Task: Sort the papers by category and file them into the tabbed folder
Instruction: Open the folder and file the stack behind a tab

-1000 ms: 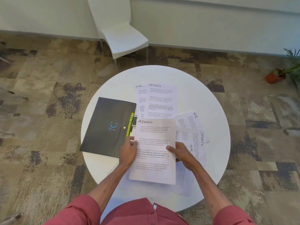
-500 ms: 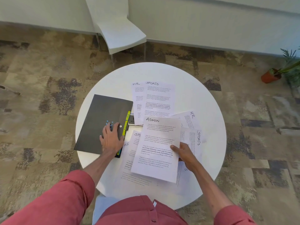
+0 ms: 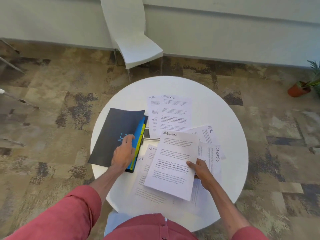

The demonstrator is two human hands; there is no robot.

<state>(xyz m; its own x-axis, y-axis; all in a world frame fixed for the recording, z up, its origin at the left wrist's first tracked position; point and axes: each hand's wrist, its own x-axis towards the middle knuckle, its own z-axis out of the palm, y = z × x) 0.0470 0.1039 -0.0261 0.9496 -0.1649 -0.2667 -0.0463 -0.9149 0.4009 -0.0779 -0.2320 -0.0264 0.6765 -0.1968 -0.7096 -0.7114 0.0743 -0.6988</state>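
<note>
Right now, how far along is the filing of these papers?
Done: no sheet is visibly inside the folder yet. In hand: the left hand lifts the folder's cover off coloured tabs; the right hand holds the ADMIN sheet. Left: HR and SPORTS sheets lie spread on the table, unfiled.

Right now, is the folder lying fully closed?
No, the left hand holds the folder with its dark cover lifted, and blue and yellow dividers show underneath.

One folder (image 3: pixel 112 135), one table (image 3: pixel 225 129), one chair (image 3: pixel 138 49), papers (image 3: pixel 174 163) seven-plus (overlapping).
</note>
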